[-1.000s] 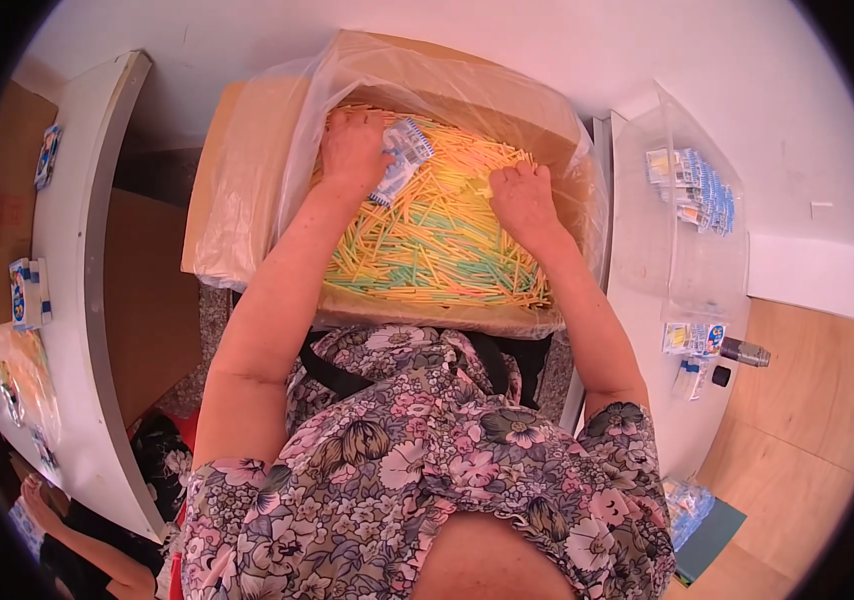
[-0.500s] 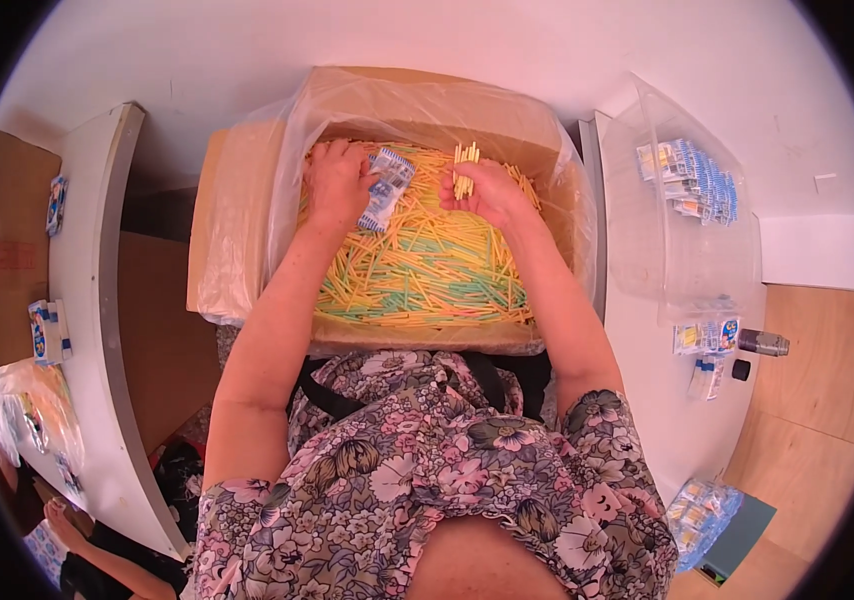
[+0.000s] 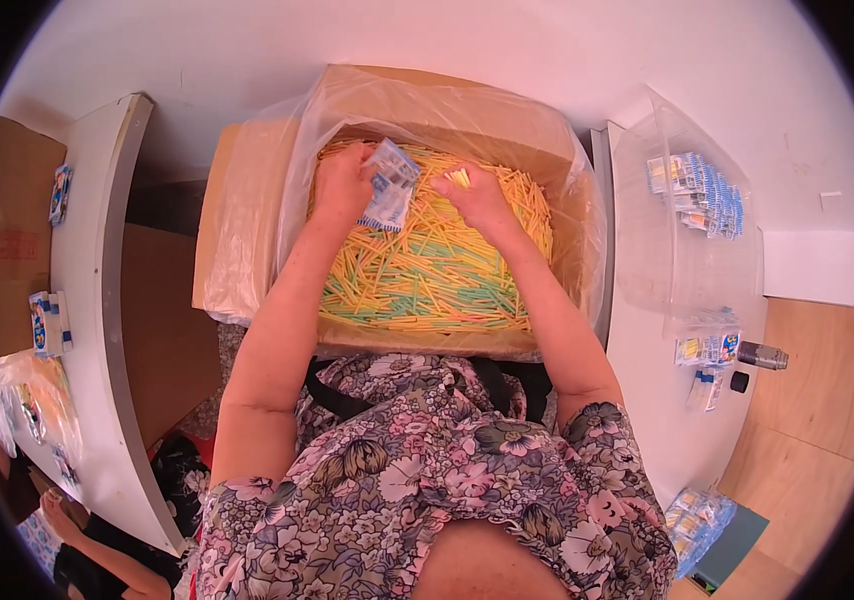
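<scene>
A large cardboard box (image 3: 427, 345) lined with clear plastic stands in front of me, full of thin yellow, orange and green sticks (image 3: 417, 275). Over its left part, my left hand (image 3: 347, 180) grips the edge of a small blue-and-white printed packet (image 3: 387, 188), which is held tilted. My right hand (image 3: 475, 200) is closed round a small bundle of pale yellow sticks (image 3: 458, 177), only the tips of which show. The bundle is just right of the packet and apart from it. I cannot tell whether the packet's mouth is open.
On the right table, a clear plastic bin (image 3: 682, 230) holds a stack of blue-and-white packets (image 3: 702, 195); more packets (image 3: 707, 350) lie nearer, beside a dark cylinder (image 3: 763, 355). The left table (image 3: 107, 300) carries several packets. Another person's hand (image 3: 57, 510) shows at lower left.
My right hand has turned and closed further over the stick bundle, so less of it shows. The packet in my left hand has been raised slightly and tilted.
</scene>
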{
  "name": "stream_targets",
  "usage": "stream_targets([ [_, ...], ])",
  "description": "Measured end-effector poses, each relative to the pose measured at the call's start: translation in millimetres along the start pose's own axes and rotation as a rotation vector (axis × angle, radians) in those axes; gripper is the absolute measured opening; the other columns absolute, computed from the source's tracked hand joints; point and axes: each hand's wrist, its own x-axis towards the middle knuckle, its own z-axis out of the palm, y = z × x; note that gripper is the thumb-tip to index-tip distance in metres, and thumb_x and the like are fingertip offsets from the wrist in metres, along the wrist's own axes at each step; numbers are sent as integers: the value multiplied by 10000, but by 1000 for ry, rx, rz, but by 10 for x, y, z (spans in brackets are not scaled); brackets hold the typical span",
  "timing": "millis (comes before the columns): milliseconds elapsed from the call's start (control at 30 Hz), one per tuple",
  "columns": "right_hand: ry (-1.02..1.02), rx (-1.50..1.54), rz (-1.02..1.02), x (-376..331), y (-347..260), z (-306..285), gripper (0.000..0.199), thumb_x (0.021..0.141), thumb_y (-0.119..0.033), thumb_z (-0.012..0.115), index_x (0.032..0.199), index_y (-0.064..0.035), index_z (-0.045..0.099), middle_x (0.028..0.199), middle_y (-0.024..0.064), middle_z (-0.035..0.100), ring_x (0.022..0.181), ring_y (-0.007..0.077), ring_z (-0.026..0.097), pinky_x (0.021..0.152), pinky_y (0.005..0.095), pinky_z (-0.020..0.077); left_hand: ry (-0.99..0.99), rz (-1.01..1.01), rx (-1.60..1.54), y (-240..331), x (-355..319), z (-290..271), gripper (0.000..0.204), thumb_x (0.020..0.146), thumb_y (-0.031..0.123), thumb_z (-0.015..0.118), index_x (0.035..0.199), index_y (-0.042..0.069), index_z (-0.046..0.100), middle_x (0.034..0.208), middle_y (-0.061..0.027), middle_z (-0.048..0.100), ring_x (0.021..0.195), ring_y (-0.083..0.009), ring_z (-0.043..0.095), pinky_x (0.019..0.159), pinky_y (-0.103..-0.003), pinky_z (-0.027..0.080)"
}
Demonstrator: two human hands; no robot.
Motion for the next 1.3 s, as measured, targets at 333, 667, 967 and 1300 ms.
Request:
stream_targets([
  [333,173,-151,-405,-30,-63,113,383,751,-273,757,983,6,634,799,51,647,782,142,579,754,281,455,-61,376,-133,207,-71,-72,72,850,75,597,878,30,645,774,-48,649,718,-177,607,635,-295,463],
  [667,64,363,182,-448,-298,-138,239,873,-238,637,742,-61,543,601,-2,485,473,48,416,418,220,315,-453,-73,-663,415,-193,-21,194,933,164,549,1017,23,651,837,30,635,733,-39,559,669,-233,478],
  [967,281,910,131,-527,-193,-148,311,913,-256,512,648,-114,433,754,37,525,811,134,502,680,300,409,-855,32,-628,329,-226,58,218,921,165,566,1025,-1,662,896,4,668,796,-58,593,745,-228,481],
  [1300,434,529,65,-706,-404,-270,264,901,-257,516,679,-119,479,670,-26,469,527,45,398,428,209,251,-606,-95,-788,499,-283,93,192,921,160,574,948,-10,659,810,16,658,757,-35,568,689,-214,471],
])
